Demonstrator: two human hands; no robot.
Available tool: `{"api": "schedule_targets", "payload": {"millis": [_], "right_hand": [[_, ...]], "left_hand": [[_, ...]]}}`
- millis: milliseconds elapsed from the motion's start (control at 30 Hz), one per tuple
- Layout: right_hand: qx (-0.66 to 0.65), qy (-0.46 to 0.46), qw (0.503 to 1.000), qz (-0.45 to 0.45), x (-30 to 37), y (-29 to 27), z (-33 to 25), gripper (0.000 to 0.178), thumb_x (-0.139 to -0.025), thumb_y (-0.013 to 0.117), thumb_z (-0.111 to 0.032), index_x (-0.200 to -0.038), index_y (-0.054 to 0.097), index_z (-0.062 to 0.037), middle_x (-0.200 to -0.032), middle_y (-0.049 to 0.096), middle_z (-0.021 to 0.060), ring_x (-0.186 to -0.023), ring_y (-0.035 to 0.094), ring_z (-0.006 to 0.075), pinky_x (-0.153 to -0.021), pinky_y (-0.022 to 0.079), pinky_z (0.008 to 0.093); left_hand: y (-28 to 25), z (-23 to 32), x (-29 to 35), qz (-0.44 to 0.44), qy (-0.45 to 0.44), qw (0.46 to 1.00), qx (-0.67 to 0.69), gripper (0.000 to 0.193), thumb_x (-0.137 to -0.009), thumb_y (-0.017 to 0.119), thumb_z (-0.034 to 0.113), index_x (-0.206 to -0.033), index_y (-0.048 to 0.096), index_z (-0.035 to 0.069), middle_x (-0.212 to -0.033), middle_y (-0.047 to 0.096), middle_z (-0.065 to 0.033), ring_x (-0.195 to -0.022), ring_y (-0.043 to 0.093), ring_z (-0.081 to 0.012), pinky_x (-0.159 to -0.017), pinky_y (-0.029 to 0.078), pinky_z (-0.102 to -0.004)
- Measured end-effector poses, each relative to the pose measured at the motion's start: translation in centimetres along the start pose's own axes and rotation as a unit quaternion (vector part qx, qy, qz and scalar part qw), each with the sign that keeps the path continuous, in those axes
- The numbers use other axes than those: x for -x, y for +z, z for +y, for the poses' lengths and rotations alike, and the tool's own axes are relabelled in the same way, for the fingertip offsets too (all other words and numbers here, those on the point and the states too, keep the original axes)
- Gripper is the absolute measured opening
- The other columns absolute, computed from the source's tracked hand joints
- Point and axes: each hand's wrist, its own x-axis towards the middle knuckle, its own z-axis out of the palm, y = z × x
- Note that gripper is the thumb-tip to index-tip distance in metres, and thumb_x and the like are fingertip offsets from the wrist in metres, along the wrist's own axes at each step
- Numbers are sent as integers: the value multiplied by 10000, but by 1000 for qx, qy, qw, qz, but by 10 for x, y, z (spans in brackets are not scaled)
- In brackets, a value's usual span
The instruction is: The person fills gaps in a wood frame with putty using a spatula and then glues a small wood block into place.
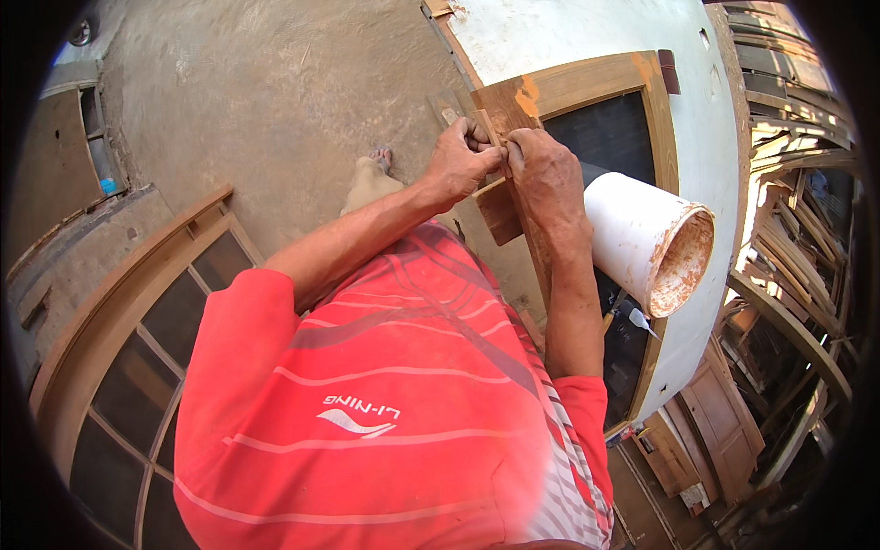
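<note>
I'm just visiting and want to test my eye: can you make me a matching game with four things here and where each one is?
Things:
1. wood piece
2. white bucket
3. arched window frame
4. pencil

Places:
A. below the bucket
B. on the ground at the person's left
C. pinched by the left hand and right hand
D. beside the right forearm

Pairs: 1-C, 2-D, 3-B, 4-A

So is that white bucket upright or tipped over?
Tipped. The white bucket lies on its side on the white panel, its open mouth facing right; the inside shows orange-brown staining, no liquid visible.
</note>
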Motion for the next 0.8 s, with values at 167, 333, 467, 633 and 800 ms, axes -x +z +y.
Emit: {"api": "schedule_targets", "payload": {"millis": [167, 333, 467, 633, 800], "right_hand": [[13, -21, 1000, 18, 1, 4, 4, 103, -987, 686, -158, -1002, 674, -56, -981, 717, 159, -915, 730, 401, -769, 583, 496], [26, -46, 998, 34, 0, 8, 6, 109, -974, 696, -162, -984, 640, -69, -967, 701, 137, -895, 733, 388, -741, 587, 496], [38, -31, 999, 16, -3, 3, -1, 132, -978, 708, -163, -1061, 694, -62, -1029, 725, 134, -933, 734, 375, -790, 592, 466], [40, -23, 999, 9, -3, 3, -2, 116, -975, 714, -157, -1048, 694, -69, -1027, 721, 131, -930, 736, 367, -779, 596, 462], [35, -46, 998, 32, -4, 6, 0, 97, -959, 714, -135, -962, 639, -72, -965, 690, 125, -891, 737, 365, -732, 595, 480]], "left_hand": [[5, 8, 5, 25, -2, 1000, -2, 353, -888, 826, 139, -1048, 550, -10, -911, 662, -60, -830, 662, -126, -733, 597, -300], [3, 12, 6, 18, 7, 1000, -3, 355, -885, 825, 132, -1034, 536, -12, -904, 665, -87, -820, 681, -143, -749, 615, -311], [3, 17, 7, 11, 1, 1000, 3, 359, -881, 828, 133, -1031, 535, -11, -900, 667, -94, -823, 703, -161, -741, 619, -318], [1, 13, 7, -2, -15, 1000, -10, 488, -908, 858, 237, -1175, 583, -65, -1031, 693, -117, -928, 705, -176, -838, 598, -323], [-1, 10, 5, 2, -12, 999, -33, 515, -899, 873, 253, -1183, 584, -65, -1052, 691, -121, -937, 699, -178, -840, 598, -321]]}}
